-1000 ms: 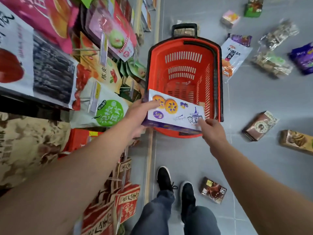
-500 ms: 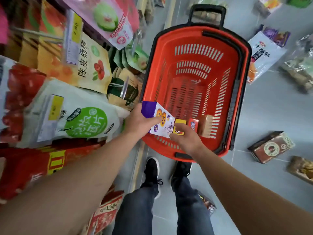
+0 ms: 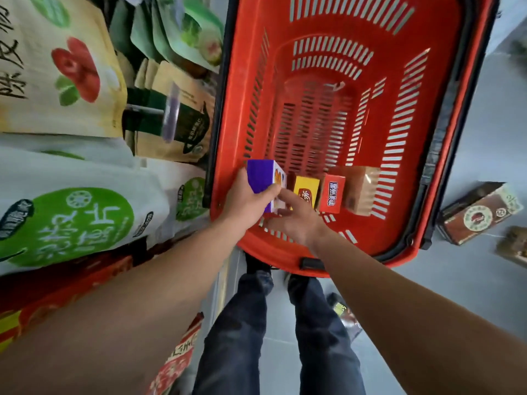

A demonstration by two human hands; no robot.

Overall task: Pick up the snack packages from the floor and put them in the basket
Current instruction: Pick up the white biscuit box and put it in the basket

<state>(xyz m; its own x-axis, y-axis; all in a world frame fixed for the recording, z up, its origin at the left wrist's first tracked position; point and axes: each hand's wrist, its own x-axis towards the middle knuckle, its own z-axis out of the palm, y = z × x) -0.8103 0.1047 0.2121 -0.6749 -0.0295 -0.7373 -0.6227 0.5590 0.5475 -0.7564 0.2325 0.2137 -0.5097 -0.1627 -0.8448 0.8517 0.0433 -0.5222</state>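
A red plastic basket [image 3: 410,229] stands on the grey floor right below me. Inside, at its near end, my left hand [image 3: 245,199] grips a purple and white snack box [image 3: 263,178] standing on end. My right hand [image 3: 293,220] is against the box's white face, fingers on it. Beside the box stand three more packages in a row: a yellow box [image 3: 306,191], a red box [image 3: 332,193] and a brown box [image 3: 360,189].
Shelves of snack bags [image 3: 71,195] line the left side, close to the basket. A brown package [image 3: 482,213] lies on the floor right of the basket, another [image 3: 513,246] just beyond it. A dark packet [image 3: 346,315] lies by my right leg.
Both hands have lowered the purple and white box from above the rim deep into the basket and turned it on end next to the other boxes. My head has moved closer.
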